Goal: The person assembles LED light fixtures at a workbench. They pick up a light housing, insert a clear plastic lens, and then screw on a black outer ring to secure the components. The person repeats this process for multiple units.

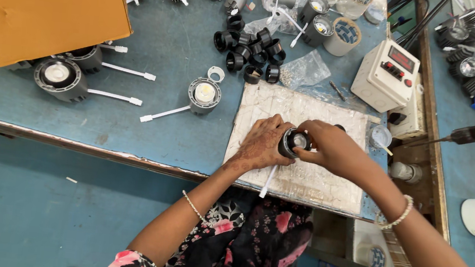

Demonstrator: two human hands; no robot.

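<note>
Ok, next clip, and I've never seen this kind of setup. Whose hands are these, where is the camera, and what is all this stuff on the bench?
There is one picture, taken by a camera worn on the person's head and looking down at their own two hands. The left hand and the right hand together hold a small round black lamp housing with a white wire hanging from it, above a pale worn mat on a blue workbench. Similar grey lamp units with white leads lie to the left, beside a brown cardboard box. A cluster of black rings sits further back, with rolls of tape and a white box with a red display to the right.
</note>
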